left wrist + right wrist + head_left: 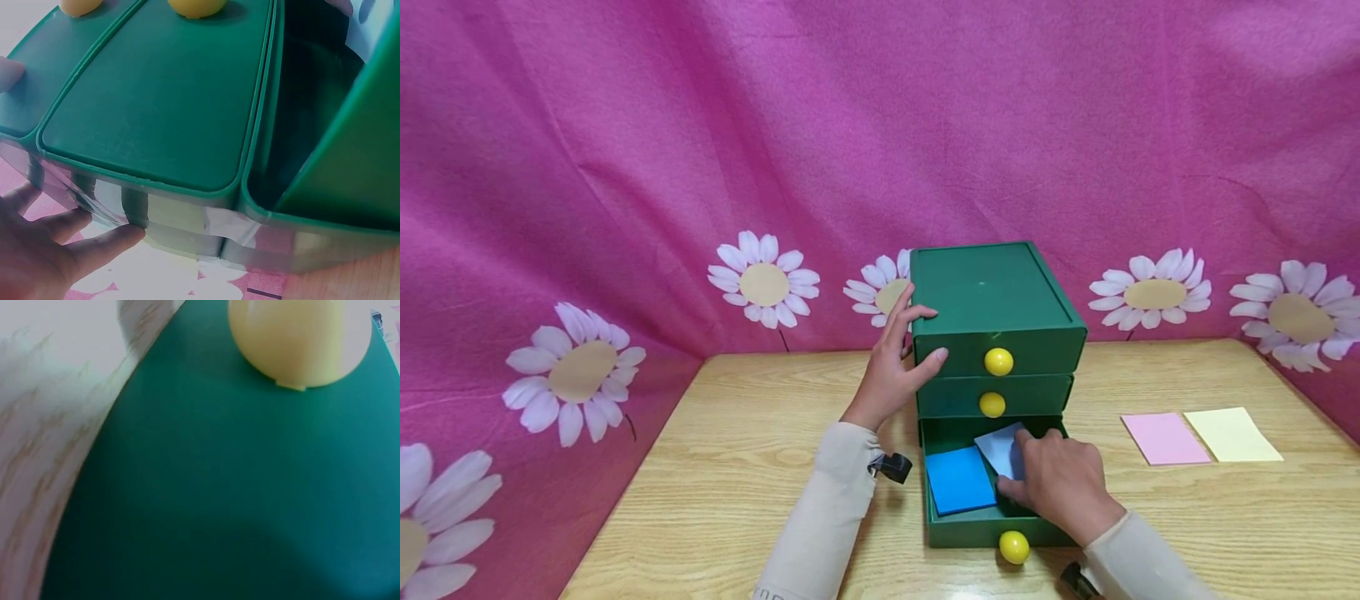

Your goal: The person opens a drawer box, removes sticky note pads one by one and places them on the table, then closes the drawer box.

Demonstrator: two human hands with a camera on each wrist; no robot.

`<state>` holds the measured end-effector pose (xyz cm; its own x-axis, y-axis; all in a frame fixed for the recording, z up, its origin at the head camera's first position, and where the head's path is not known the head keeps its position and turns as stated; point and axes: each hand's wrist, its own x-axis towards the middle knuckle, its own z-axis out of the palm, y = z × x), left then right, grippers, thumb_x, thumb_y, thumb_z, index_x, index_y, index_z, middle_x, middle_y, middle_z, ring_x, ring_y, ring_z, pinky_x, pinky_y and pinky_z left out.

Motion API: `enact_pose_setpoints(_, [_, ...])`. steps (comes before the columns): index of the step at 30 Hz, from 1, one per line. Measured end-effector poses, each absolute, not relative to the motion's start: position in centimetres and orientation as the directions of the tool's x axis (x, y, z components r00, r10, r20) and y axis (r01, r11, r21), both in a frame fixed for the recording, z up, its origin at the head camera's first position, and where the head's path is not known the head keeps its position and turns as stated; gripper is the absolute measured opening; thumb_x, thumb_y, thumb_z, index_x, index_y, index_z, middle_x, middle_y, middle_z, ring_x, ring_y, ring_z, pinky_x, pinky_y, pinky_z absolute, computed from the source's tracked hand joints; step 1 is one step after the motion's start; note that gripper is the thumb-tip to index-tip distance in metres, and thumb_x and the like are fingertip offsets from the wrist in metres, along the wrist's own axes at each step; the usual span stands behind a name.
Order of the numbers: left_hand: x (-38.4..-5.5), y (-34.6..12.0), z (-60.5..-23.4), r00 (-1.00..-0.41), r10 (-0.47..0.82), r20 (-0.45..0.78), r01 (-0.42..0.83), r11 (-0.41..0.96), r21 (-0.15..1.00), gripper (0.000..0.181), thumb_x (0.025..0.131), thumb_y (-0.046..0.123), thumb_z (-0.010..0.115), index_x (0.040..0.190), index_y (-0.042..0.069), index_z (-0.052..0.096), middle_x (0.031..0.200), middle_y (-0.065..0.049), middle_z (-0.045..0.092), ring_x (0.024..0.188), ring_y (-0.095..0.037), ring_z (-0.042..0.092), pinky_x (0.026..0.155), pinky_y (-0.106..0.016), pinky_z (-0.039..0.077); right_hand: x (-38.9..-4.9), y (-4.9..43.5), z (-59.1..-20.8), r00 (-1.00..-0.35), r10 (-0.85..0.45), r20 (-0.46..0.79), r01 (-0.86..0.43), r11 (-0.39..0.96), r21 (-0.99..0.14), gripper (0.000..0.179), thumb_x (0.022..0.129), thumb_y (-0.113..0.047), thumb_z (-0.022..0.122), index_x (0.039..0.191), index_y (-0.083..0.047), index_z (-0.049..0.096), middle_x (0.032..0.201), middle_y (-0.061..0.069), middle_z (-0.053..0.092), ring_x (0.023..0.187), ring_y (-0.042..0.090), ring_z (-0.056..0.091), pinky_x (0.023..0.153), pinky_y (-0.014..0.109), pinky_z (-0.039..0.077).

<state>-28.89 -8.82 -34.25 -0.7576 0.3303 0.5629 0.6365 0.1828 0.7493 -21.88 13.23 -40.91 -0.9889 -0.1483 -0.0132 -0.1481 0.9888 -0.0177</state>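
A green drawer cabinet [992,287] with yellow knobs stands on the table, its bottom drawer [958,533] pulled out. My left hand [891,367] steadies the cabinet's upper left corner, fingers spread along the side and thumb on the top drawer's front. Inside the bottom drawer, a bright blue sticky note pad [958,482] lies at the left. My right hand [1063,479] reaches into that drawer and pinches a light blue sticky note pad [997,448], which sits tilted behind the bright blue one. The right wrist view shows a green drawer front [219,456] and its knob [300,337], without the hand.
To the right of the cabinet, a pink sticky note pad [1167,439] and a pale yellow one [1236,435] lie side by side on the wooden table [737,450]. A magenta cloth [820,125] with white flowers hangs behind. The upper two drawers are closed.
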Motion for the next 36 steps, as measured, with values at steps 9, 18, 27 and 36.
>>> enact_pose_setpoints(9, [-29.6,-8.9,-34.7,-0.761,0.327,0.560,0.632,0.183,0.753,0.047,0.092,0.021,0.062,0.135,0.021,0.044,0.162,0.001,0.011,0.143,-0.019,0.023,0.104,-0.056,0.035,-22.0,13.2,-41.0,-0.991,-0.131,0.013,-0.132,0.990,-0.053,0.068,0.075,-0.056,0.071,0.119,-0.004,0.061,0.075,0.015,0.050,0.059,0.025,0.047,0.045,0.034,0.042])
enact_pose_setpoints(18, [-28.7,-8.8,-34.0,-0.764,0.328,0.556,0.628,0.180,0.757,0.048,0.091,0.014,0.061,0.135,0.015,0.043,0.162,-0.003,0.011,0.142,-0.027,0.026,0.103,-0.057,0.036,-22.0,13.3,-41.1,-0.993,-0.115,0.041,-0.118,0.990,-0.075,0.067,0.075,-0.055,0.072,0.120,-0.005,0.062,0.074,0.014,0.051,0.056,0.025,0.046,0.044,0.033,0.041])
enact_pose_setpoints(27, [-28.7,-8.8,-34.2,-0.775,0.320,0.545,0.616,0.191,0.764,0.048,0.091,0.015,0.061,0.135,0.016,0.043,0.162,-0.001,0.012,0.142,-0.026,0.026,0.102,-0.055,0.038,-21.7,13.6,-40.5,-0.991,-0.126,0.056,-0.133,0.977,-0.167,0.066,0.076,-0.051,0.073,0.121,-0.006,0.061,0.074,0.011,0.052,0.057,0.023,0.046,0.045,0.033,0.040])
enact_pose_setpoints(36, [-28.8,-8.7,-34.1,-0.775,0.321,0.544,0.617,0.199,0.761,0.048,0.091,0.015,0.062,0.135,0.016,0.043,0.162,-0.001,0.012,0.142,-0.024,0.026,0.103,-0.053,0.038,-21.2,13.9,-40.0,-0.987,-0.140,0.073,-0.154,0.959,-0.236,0.067,0.076,-0.048,0.074,0.125,-0.005,0.058,0.078,0.010,0.055,0.057,0.021,0.045,0.047,0.032,0.039])
